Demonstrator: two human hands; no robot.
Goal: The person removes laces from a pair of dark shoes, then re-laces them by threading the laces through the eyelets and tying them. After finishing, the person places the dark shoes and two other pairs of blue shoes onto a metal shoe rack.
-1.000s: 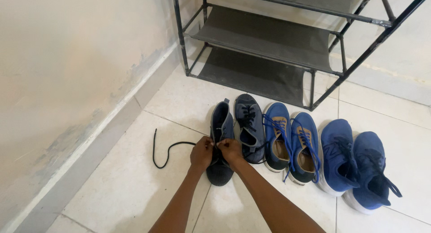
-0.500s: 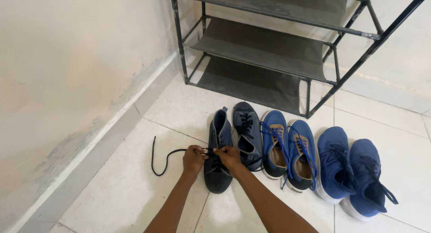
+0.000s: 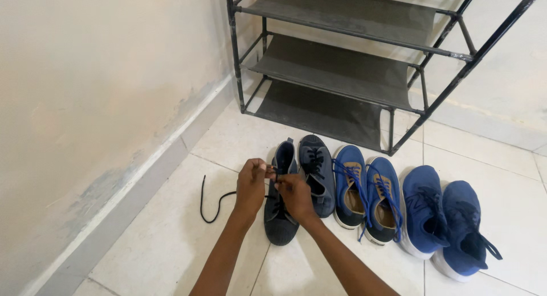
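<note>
We see a black metal shoe rack (image 3: 364, 62) w/ grey fabric shelves standing in the corner, its foot on the pale tiled floor (image 3: 171, 239). In front of it six shoes sit in a row, toes toward us: a blue knit pair (image 3: 447, 213) at the right, a blue lace-up pair w/ tan lining (image 3: 367, 190) in the middle, then a dark grey sneaker (image 3: 315, 170), and at the left end the dark grey sneaker being laced (image 3: 280, 213). Our judgement: the step in hand is lacing that left-end shoe, approx. at the upper eyelets.

To do it well, we keep the lace flat, not twisted, pull each crossing snug before moving up, and steady the shoe so it doesn't slide on the tile. We also keep the two ends even; the loose end looks long on the left side.

The left hand (image 3: 252, 185) is above the shoe's left edge, fingers pinched narrow on the black shoelace (image 3: 212, 207) near the collar. The right hand (image 3: 296, 196) lies over the tongue, fingers curled close on the lace or eyelet row; we cannot tell which exactly, as the knuckles hide it. Both hands are nearly touching. The lace's free end trails left from the left hand, curving across the floor, well clear of the other shoes.
</note>
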